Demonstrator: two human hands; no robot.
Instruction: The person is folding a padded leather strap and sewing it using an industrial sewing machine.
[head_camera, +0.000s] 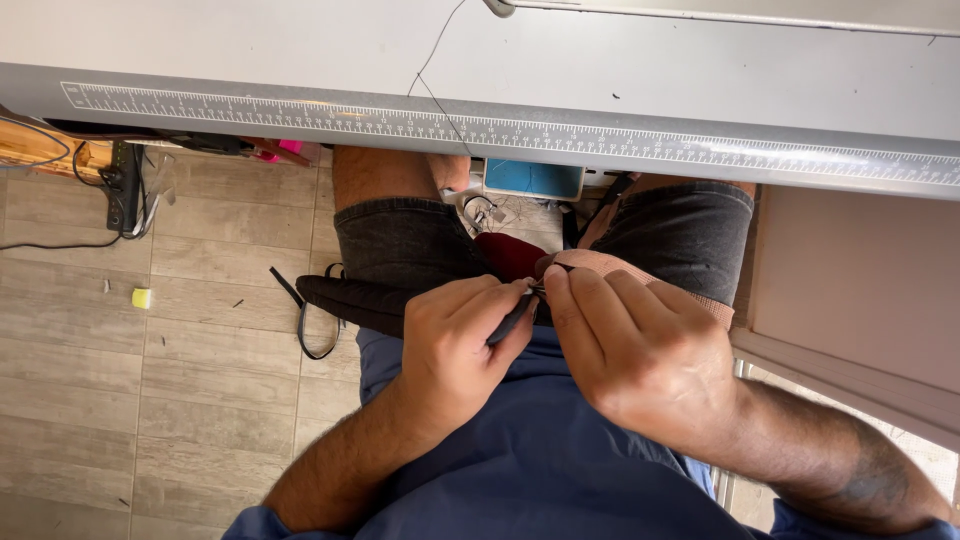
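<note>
My left hand (455, 345) is closed around a thin dark tool (512, 318), its tip pointing at the edge of a pink webbing strap (640, 275). My right hand (640, 350) pinches that strap's end between thumb and forefinger, right beside the tool tip. Both hands rest over my lap, above dark shorts and a blue shirt. A black padded piece with a strap (345, 298) lies across my left thigh, and a dark red fabric part (508, 252) shows just beyond the fingers. The tool's tip is hidden between the fingers.
A grey table edge with a printed ruler strip (500, 130) runs across the top, with a thread hanging over it. A power strip with cables (125, 185) lies on the tiled floor at left, near a small yellow scrap (141, 297). A blue pedal-like object (533, 178) sits between my knees.
</note>
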